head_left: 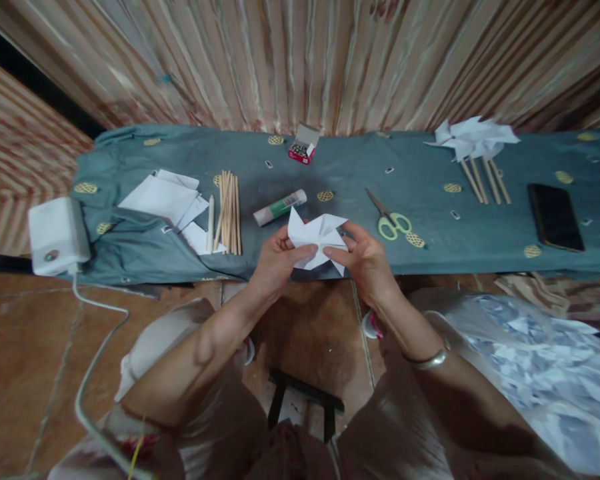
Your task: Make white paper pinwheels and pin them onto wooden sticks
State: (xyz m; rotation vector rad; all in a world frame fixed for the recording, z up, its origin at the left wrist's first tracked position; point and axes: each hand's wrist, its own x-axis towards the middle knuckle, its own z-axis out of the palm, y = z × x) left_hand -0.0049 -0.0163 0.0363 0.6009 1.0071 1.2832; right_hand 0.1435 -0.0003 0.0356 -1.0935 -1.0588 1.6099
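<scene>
A folded white paper pinwheel [319, 231] is held at the table's front edge, its pointed blades standing outward. My left hand [280, 257] grips its left side, thumb pressed on the paper near the centre. On the other side my right hand [365, 257] pinches it, thumb also near the middle. Fingers behind the paper are mostly hidden. Just beyond lies a glue stick [280, 207] with a green and white label. Scissors [389, 217] with pale green handles rest to the right of my right hand.
Left are wooden sticks [230, 213], white paper sheets [160, 197] and a white power bank [59, 237] with a cable. A small red box [303, 150] sits open at the back. Finished pinwheels [475, 139] and a phone [555, 217] lie right; a bag of paper pieces [545, 360] stands below.
</scene>
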